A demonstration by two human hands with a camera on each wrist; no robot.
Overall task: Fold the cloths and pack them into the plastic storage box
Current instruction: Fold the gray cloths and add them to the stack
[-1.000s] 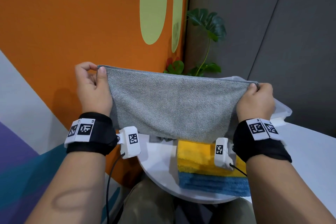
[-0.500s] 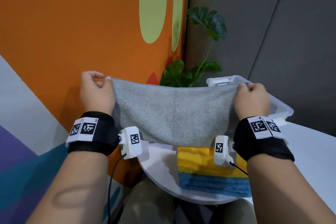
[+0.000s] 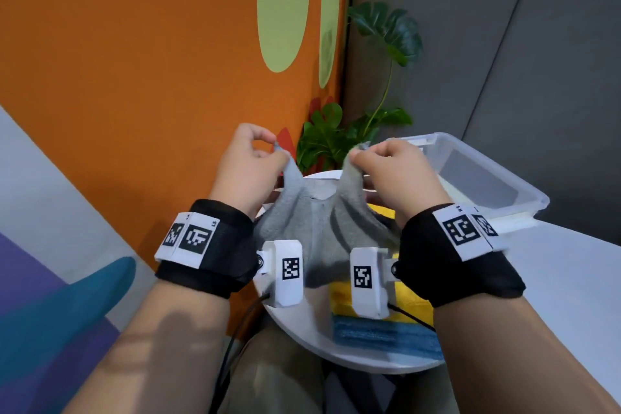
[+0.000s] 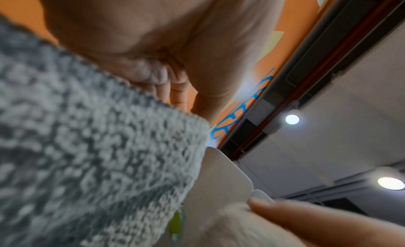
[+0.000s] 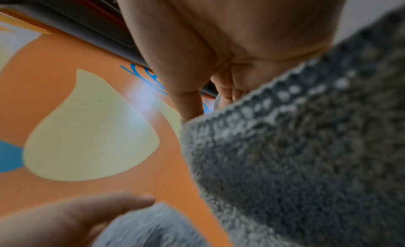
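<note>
Above the white bench and the clear plastic storage box at its far right, the grey cloth hangs mid-fold; next the two top corners should meet. The left hand and right hand each pinch a corner, fingers closed narrow on the fabric, near each other but apart.

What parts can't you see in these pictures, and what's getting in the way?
- Head view: the inside of the plastic storage box is hazy behind its cloudy wall, and the right hand covers its near corner.
- Head view: the yellow cloth and blue cloth are partly covered by the hanging grey cloth and the wrist cameras.
- Wrist views: the left hand pinches its corner, but blurred grey cloth fills each frame.
</note>
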